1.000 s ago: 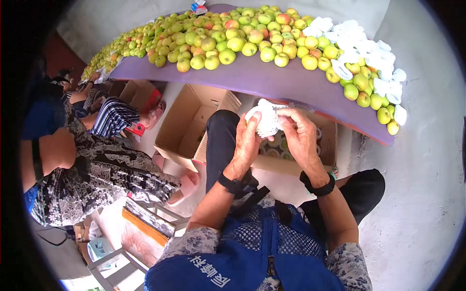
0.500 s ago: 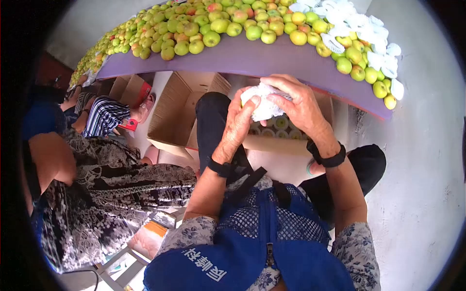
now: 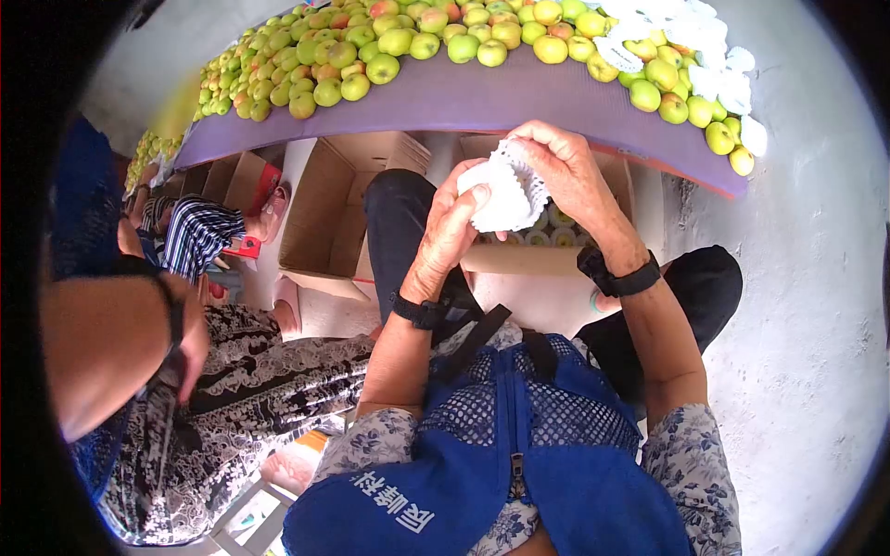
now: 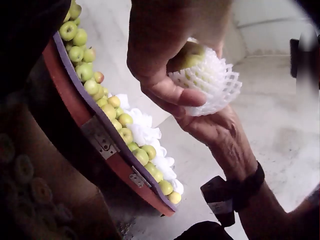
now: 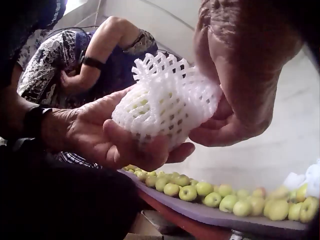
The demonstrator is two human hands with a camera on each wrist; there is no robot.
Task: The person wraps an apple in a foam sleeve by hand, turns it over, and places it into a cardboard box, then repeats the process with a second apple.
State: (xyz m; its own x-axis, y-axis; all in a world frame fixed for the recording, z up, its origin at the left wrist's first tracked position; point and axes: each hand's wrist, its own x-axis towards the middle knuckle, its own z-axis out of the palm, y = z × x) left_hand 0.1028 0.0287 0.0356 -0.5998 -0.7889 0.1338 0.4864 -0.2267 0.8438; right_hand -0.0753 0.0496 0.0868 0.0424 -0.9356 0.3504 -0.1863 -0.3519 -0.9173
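Observation:
A green apple (image 4: 191, 56) sits inside a white foam net sleeve (image 3: 503, 193), its skin showing through the mesh. My left hand (image 3: 449, 225) cups the sleeved apple from below and the side, fingers curled round it. On the other side, my right hand (image 3: 573, 173) pinches the frilled edge of the foam net between thumb and fingers. The right wrist view shows the net's loose rim standing up from the apple, with the left hand's fingertips (image 5: 156, 149) beneath.
Ahead, a table with a purple mat (image 3: 464, 100) bears a long heap of apples (image 3: 320, 67). White foam nets (image 3: 709, 46) lie at its right end. Below stand an open carton (image 3: 320, 208) and another holding apples in nets (image 3: 538, 238). At left sits another person (image 3: 130, 334).
The view has tilted down and the hands have shifted slightly. My right hand went from covering the top of the netted apple to pinching the net's rim at its right side.

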